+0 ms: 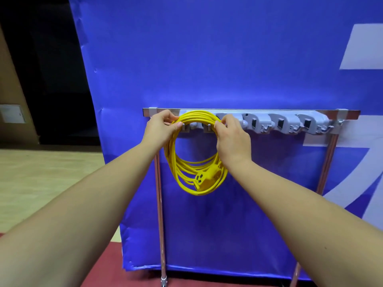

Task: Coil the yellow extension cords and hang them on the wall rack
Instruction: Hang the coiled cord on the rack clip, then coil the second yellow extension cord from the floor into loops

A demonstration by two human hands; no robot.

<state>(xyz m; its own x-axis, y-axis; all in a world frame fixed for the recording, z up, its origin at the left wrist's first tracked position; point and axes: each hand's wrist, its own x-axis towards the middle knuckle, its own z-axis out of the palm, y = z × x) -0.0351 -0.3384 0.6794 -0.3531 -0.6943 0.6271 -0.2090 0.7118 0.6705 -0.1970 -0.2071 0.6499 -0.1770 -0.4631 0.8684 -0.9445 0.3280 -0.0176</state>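
Note:
A coiled yellow extension cord (182, 168) hangs in front of the left end of the grey wall rack (286, 122), its top loops lying over the rack's hooks. The cord's yellow socket end (204, 179) dangles at the lower right of the coil. My left hand (161, 126) pinches the top left of the coil. My right hand (232, 137) grips the top right of the coil, fingers curled over the strands. The hooks behind the coil are mostly hidden.
The rack is fixed to a metal bar (248, 111) on a frame with two upright poles (160, 214), in front of a blue banner (207, 59). Several empty grey holders lie along the rack to the right. Wooden floor (41, 172) lies at the left.

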